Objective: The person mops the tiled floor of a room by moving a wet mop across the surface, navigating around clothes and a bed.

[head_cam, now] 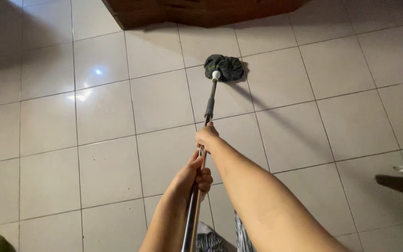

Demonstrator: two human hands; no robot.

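- Step in hand, as I judge it: mopping the tiled floor (108, 112), mid-stroke.
- The right hand (206, 135) is clamped around the mop handle (209, 105) further down; the left hand (196, 175) is clamped around it nearer the body.
- The dark mop head (225, 67) rests on the floor, near the wooden furniture (201, 11).
- A next stroke calls for both grips firm and the head flat, clear of the wood.

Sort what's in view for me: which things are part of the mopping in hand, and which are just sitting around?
In use:
- mop head on the tiled floor
- metal mop pole
- right hand, gripping higher up the pole
- left hand, gripping below it

Just there:
- wooden furniture at top
- dark ledge at right edge
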